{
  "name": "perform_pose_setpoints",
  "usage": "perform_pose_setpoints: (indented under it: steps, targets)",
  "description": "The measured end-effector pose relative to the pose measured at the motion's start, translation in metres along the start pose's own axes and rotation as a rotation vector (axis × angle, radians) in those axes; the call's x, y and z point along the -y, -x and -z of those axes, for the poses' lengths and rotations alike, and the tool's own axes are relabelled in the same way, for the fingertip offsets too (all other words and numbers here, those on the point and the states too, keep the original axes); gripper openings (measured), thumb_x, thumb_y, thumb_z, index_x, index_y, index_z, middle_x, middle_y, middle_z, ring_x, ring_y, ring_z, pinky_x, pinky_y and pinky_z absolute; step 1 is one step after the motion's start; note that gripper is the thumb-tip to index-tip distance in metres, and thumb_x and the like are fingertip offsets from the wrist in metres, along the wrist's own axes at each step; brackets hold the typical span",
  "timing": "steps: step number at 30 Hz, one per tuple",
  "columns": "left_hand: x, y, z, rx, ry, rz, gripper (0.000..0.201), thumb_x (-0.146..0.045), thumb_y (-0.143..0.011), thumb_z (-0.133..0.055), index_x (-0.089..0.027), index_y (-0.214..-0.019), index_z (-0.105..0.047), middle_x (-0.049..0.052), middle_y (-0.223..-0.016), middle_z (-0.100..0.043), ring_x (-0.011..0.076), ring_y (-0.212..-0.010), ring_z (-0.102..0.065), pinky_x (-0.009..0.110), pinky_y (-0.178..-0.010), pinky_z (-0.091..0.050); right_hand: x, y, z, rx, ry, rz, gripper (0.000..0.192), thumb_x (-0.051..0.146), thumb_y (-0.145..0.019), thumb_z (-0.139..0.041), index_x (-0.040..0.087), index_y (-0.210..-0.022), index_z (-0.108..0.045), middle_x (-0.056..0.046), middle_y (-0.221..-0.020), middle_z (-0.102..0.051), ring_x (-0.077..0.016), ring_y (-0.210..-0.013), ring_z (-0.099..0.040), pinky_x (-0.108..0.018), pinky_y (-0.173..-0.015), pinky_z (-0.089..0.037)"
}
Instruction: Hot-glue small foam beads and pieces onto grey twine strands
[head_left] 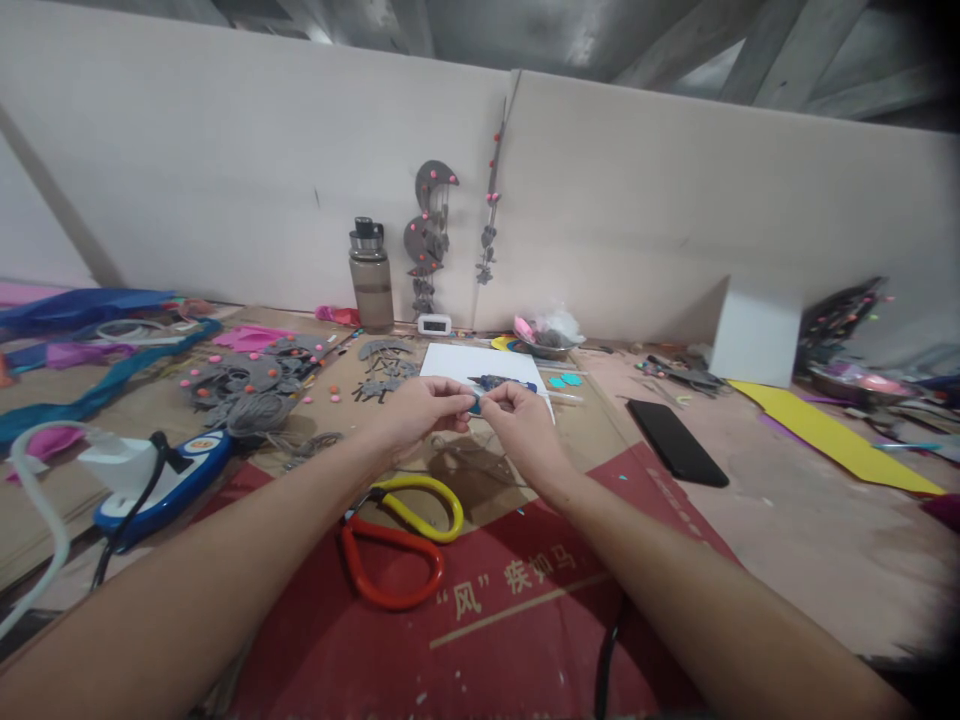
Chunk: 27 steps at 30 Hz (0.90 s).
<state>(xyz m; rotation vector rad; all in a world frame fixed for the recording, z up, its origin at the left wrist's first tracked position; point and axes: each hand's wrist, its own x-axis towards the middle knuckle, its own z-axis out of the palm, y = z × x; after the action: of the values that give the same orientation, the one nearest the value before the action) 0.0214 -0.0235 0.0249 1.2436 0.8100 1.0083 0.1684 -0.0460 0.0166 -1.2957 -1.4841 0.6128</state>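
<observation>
My left hand (pixel 420 408) and my right hand (pixel 521 420) meet above the table, fingertips pinched together on a small blue craft piece (pixel 475 404). Thin thread seems to hang from it, too fine to be sure. Just behind the hands lies a white sheet (pixel 465 362) with a dark blue and grey cut-out (pixel 499 382) on it. Under my forearms rest scissors with one yellow handle (pixel 427 500) and one red handle (pixel 390 570), on a red printed sheet (pixel 525 600).
A black phone (pixel 675 440) lies to the right, a yellow strip (pixel 832 435) beyond it. At left are grey felt pieces and yarn (pixel 255 390), a blue and white glue gun (pixel 161 480) and coloured fabric. A water bottle (pixel 370 275) and white box (pixel 754 330) stand by the wall.
</observation>
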Motion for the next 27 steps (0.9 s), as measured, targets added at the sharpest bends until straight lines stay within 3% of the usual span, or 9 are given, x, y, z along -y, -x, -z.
perform_pose_setpoints:
  steps: [7, 15, 20, 23, 27]
  targets:
    - [-0.005, -0.001, 0.007, 0.102, -0.014, 0.030, 0.032, -0.023, -0.064, -0.075, -0.009, -0.091, -0.065, 0.006, -0.073, -0.067, 0.0113, -0.066, -0.062, 0.027, -0.070, -0.051, 0.000, -0.003, 0.004, -0.025, -0.016, -0.027, 0.011, 0.028, -0.067, -0.052, 0.018, -0.062, -0.056, 0.003, -0.058, -0.054, -0.0114, -0.055, -0.045, -0.023, -0.054, -0.035]
    - [-0.007, 0.005, 0.001, 0.004, -0.344, -0.107, 0.023, -0.029, -0.069, -0.067, -0.011, -0.083, -0.065, 0.004, -0.066, -0.066, 0.0126, -0.060, -0.062, 0.025, -0.057, -0.052, 0.000, 0.004, 0.003, -0.010, 0.125, 0.145, 0.015, 0.032, -0.073, -0.053, 0.019, -0.065, -0.055, 0.003, -0.057, -0.053, -0.0111, -0.054, -0.045, -0.023, -0.052, -0.033]
    - [-0.013, 0.009, -0.002, -0.103, -0.623, -0.209, 0.011, -0.023, -0.069, -0.062, -0.013, -0.071, -0.065, -0.001, -0.052, -0.058, 0.0093, -0.044, -0.054, 0.020, -0.044, -0.044, -0.001, 0.008, 0.002, -0.007, 0.211, 0.261, 0.010, 0.028, -0.074, -0.052, 0.020, -0.069, -0.055, 0.002, -0.062, -0.056, -0.0109, -0.055, -0.045, -0.023, -0.054, -0.033]
    - [-0.013, 0.008, 0.001, -0.081, -0.549, -0.167, 0.008, -0.021, -0.068, -0.062, -0.013, -0.067, -0.065, -0.001, -0.049, -0.057, 0.0094, -0.044, -0.053, 0.020, -0.045, -0.044, -0.002, 0.007, 0.002, 0.004, 0.207, 0.258, 0.010, 0.028, -0.075, -0.051, 0.020, -0.069, -0.054, 0.002, -0.063, -0.057, -0.0117, -0.056, -0.047, -0.023, -0.054, -0.033]
    - [-0.012, 0.001, 0.012, 0.112, -0.214, -0.014, 0.019, -0.027, -0.068, -0.069, -0.010, -0.076, -0.068, 0.007, -0.064, -0.066, 0.0121, -0.057, -0.060, 0.025, -0.060, -0.051, -0.003, 0.002, 0.005, 0.030, 0.141, 0.185, 0.011, 0.029, -0.074, -0.051, 0.020, -0.069, -0.053, 0.002, -0.061, -0.055, -0.0122, -0.055, -0.047, -0.023, -0.052, -0.034]
